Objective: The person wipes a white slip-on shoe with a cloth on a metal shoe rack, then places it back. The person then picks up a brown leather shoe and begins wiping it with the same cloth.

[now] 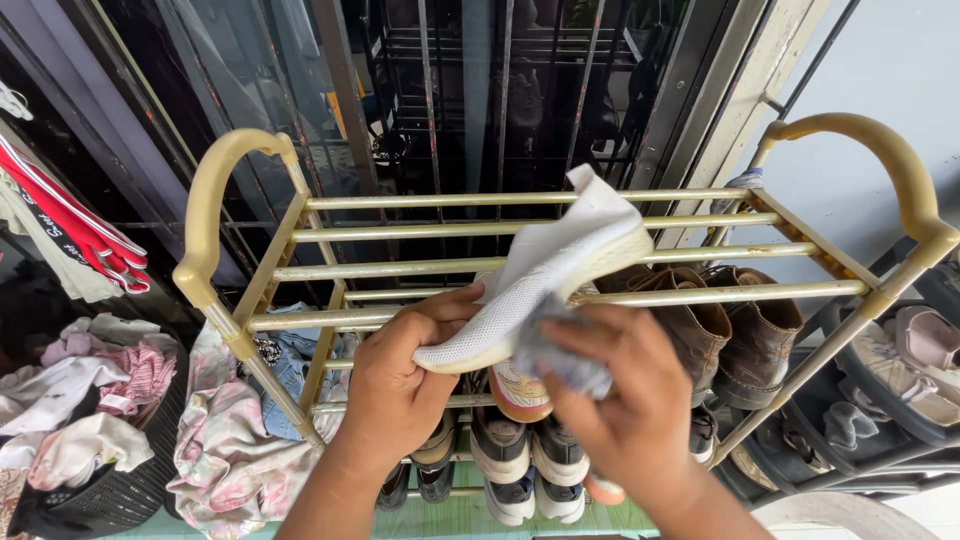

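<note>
My left hand [400,375] grips a white mesh sneaker [540,275] by its toe end, with the heel tilted up and away over the top bars of a gold metal shoe rack [520,232]. My right hand [625,395] presses a grey cloth [560,358] against the sneaker's side near the sole. Both hands are held above the rack's front edge.
Brown boots [735,335] stand on the rack's second shelf at right; several sneakers [525,460] fill lower shelves. A black basket of clothes [80,430] and floral laundry [230,450] sit at left. More shoes [905,365] lie at right. A barred window stands behind.
</note>
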